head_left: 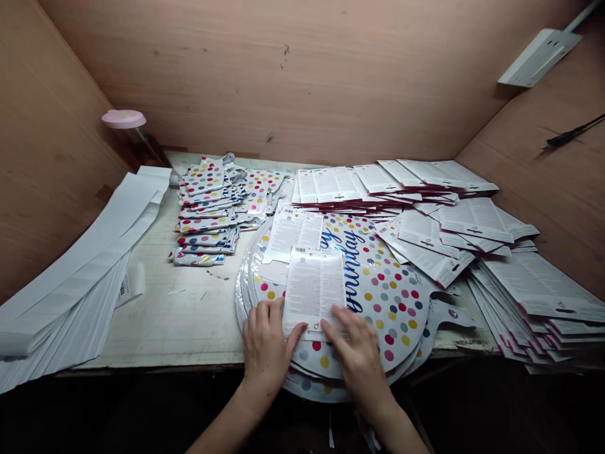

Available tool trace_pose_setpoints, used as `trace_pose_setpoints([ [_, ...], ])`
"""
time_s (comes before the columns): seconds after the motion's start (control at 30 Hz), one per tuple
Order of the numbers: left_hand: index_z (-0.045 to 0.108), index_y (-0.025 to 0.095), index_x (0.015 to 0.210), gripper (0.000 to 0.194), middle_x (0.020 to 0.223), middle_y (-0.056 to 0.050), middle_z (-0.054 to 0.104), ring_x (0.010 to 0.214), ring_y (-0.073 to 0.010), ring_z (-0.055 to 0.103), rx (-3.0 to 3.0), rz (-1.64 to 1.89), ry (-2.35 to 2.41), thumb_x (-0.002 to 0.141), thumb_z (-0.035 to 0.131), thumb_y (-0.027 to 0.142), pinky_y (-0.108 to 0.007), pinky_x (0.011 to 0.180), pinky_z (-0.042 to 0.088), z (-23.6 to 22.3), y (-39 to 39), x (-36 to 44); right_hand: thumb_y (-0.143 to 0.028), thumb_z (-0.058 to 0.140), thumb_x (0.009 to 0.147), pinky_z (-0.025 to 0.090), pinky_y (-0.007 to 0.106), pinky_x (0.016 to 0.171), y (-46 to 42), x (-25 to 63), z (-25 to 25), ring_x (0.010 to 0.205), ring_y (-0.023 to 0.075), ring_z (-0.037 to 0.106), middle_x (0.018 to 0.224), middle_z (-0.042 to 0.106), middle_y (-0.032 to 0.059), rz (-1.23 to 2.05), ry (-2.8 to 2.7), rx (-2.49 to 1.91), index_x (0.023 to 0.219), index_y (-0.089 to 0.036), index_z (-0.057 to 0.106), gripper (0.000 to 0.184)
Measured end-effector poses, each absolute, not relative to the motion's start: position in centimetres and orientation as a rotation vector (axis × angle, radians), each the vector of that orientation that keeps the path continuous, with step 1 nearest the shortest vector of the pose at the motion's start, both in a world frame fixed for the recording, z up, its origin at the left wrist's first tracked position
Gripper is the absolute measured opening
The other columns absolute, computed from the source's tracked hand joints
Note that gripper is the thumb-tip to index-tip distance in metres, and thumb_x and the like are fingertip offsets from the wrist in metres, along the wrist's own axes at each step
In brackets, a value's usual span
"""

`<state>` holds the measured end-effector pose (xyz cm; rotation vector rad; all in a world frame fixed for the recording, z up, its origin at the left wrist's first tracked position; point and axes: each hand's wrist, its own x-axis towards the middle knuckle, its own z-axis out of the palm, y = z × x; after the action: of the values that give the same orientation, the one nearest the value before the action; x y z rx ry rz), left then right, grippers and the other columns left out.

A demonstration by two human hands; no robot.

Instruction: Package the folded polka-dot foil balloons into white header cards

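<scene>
A white printed packet (314, 287) lies face up on a stack of round foil balloons (392, 296) with coloured dots and blue birthday lettering. My left hand (265, 340) rests at the packet's left edge, its thumb stretched apart along the lower edge. At the lower right corner, my right hand (357, 343) touches the packet with spread fingers, slightly blurred. Neither hand is closed around anything. Another white printed sheet or packet (295, 234) lies just behind, partly covered by the nearer one. The balloon stack overhangs the front edge of the table.
Folded dotted balloons (205, 217) are piled at the back left. Long white paper strips (94, 258) lie at far left, near a pink-lidded container (125, 120). Several printed packets (477, 217) fill the right side. Wooden panels (293, 75) enclose the table; a power strip (541, 57) hangs upper right.
</scene>
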<state>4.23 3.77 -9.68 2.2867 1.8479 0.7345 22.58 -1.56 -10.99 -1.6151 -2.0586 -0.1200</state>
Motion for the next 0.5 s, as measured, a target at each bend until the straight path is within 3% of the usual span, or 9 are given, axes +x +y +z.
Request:
trace_pose_setpoints([
  [0.07, 0.058, 0.015, 0.110, 0.039, 0.091, -0.013, 0.065, 0.084, -0.0319, 0.062, 2.228, 0.574, 1.853, 0.082, 0.066, 0.041, -0.045, 0.073, 0.051, -8.9, 3.9, 3.8, -0.009, 0.045, 0.093, 0.050, 0.054, 0.096, -1.6, 22.4, -11.2, 0.132, 0.0341, 0.044, 0.141, 0.051, 0.0153, -0.105, -2.222, -1.478, 0.136, -0.017, 0.050, 0.044],
  [0.17, 0.059, 0.021, 0.082, 0.015, 0.074, -0.006, 0.067, 0.072, -0.0283, 0.066, 2.050, 0.268, 1.738, 0.085, 0.061, 0.035, -0.038, 0.062, 0.049, -7.7, 4.3, 3.4, -0.023, 0.055, 0.092, 0.051, 0.056, 0.096, -1.0, 22.4, -11.0, 0.131, 0.0372, 0.046, 0.137, 0.055, 0.0194, -0.096, -2.311, -1.398, 0.135, -0.008, 0.051, 0.046],
  [0.23, 0.056, 0.023, 0.074, 0.019, 0.068, -0.003, 0.067, 0.067, -0.0240, 0.066, 1.923, 0.244, 1.585, 0.090, 0.054, 0.032, -0.033, 0.058, 0.047, -7.2, 4.5, 3.3, -0.021, 0.057, 0.089, 0.052, 0.056, 0.097, -0.4, 22.5, -10.3, 0.130, 0.0379, 0.048, 0.135, 0.057, 0.0200, -0.114, -2.363, -1.325, 0.134, -0.007, 0.052, 0.048],
  [0.33, 0.057, 0.023, 0.090, 0.010, 0.080, -0.004, 0.068, 0.078, -0.0233, 0.066, 1.947, 0.549, 1.462, 0.090, 0.053, 0.033, -0.036, 0.068, 0.052, -7.4, 4.8, 3.0, -0.022, 0.059, 0.082, 0.051, 0.054, 0.098, 0.4, 22.8, -8.5, 0.135, 0.0392, 0.042, 0.145, 0.047, 0.0208, -0.070, -2.499, -1.264, 0.141, -0.006, 0.046, 0.062],
  [0.4, 0.055, 0.022, 0.106, 0.021, 0.099, -0.009, 0.066, 0.097, -0.0259, 0.063, 2.071, 0.772, 1.441, 0.090, 0.053, 0.035, -0.041, 0.084, 0.052, -7.8, 5.8, 2.6, -0.040, 0.064, 0.079, 0.053, 0.053, 0.097, 0.3, 23.0, -7.8, 0.136, 0.0422, 0.038, 0.150, 0.037, 0.0227, -0.009, -2.603, -1.236, 0.145, -0.005, 0.041, 0.078],
  [0.47, 0.052, 0.019, 0.117, 0.034, 0.117, -0.013, 0.061, 0.113, -0.0270, 0.056, 2.161, 0.801, 1.532, 0.091, 0.051, 0.040, -0.042, 0.098, 0.047, -7.8, 8.1, 2.1, -0.055, 0.065, 0.077, 0.056, 0.053, 0.091, -0.4, 23.1, -8.0, 0.131, 0.0449, 0.044, 0.147, 0.040, 0.0245, -0.057, -2.650, -1.188, 0.144, -0.004, 0.042, 0.087],
  [0.5, 0.051, 0.017, 0.121, 0.040, 0.121, -0.014, 0.058, 0.117, -0.0274, 0.054, 2.176, 0.739, 1.622, 0.091, 0.051, 0.043, -0.041, 0.101, 0.045, -7.6, 9.8, 2.0, -0.053, 0.063, 0.079, 0.058, 0.052, 0.088, -0.9, 23.0, -8.4, 0.127, 0.0441, 0.050, 0.142, 0.047, 0.0242, -0.128, -2.641, -1.145, 0.141, -0.004, 0.046, 0.081],
])
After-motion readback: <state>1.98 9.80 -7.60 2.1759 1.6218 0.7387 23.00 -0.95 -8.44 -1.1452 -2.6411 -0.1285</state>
